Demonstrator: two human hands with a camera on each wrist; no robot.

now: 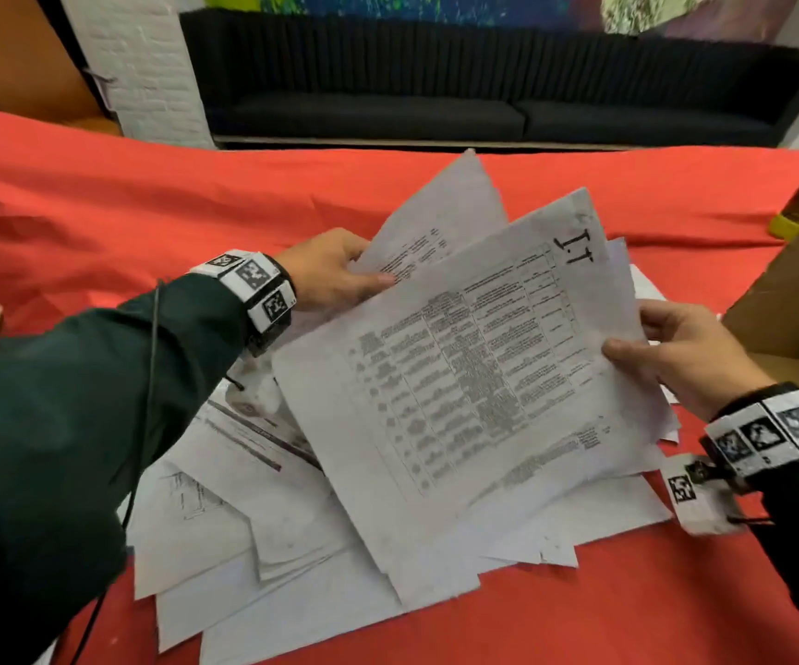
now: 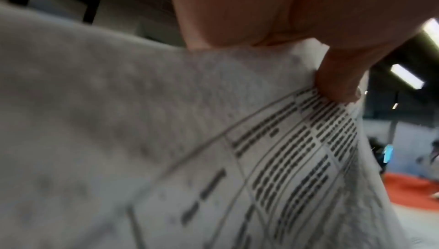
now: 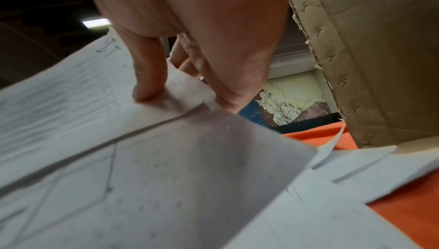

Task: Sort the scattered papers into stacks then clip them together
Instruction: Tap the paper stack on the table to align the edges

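We see both arms reaching in from the near side in dark sleeves, each wrist wearing a band of black-and-white marker tiles; the left hand [image 1: 328,271] is raised above the worktop [image 1: 148,208] with thumb on top and fingers curled under, pinching the left edge of a fanned bundle of sheets [image 1: 436,232], and the right hand [image 1: 685,352] grips the right edge of the top sheet [image 1: 474,376], thumb pressed flat on its face and fingers tucked beneath. That top sheet carries a printed table too blurred to read, and handwritten marks near its far corner that look like "1.1", though we cannot be sure. Below the held sheets, scattered papers [image 1: 244,544] lie overlapping on the red cloth at the near centre, some edges torn. A cardboard box [image 1: 791,300] stands just beside the right hand, crowding that side; the red worktop stretches open to the left and far side, with a dark sofa [image 1: 436,88] beyond
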